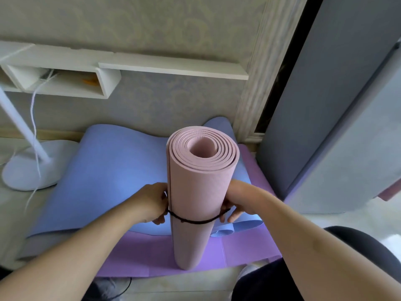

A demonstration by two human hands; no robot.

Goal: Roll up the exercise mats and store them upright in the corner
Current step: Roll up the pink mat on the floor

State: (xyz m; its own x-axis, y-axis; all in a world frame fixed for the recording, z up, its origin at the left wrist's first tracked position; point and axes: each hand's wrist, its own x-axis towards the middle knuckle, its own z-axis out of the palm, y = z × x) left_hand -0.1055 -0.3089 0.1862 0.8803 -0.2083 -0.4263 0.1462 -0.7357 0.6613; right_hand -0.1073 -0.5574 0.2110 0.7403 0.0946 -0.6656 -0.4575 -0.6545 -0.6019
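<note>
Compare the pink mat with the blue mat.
The pink mat is rolled into a tight tube; the blue mat lies unrolled and rumpled. The pink mat stands upright on the purple mat; the blue mat lies flat across it. A dark cord circles the pink mat, held by the left hand and right hand; the blue mat is unbound. Both are foam exercise mats.

Lamp base (28, 170) left, panel (325, 105) right

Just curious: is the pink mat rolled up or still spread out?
Rolled and upright: the pink mat shows spiral layers on top, a dark cord around it.
</note>
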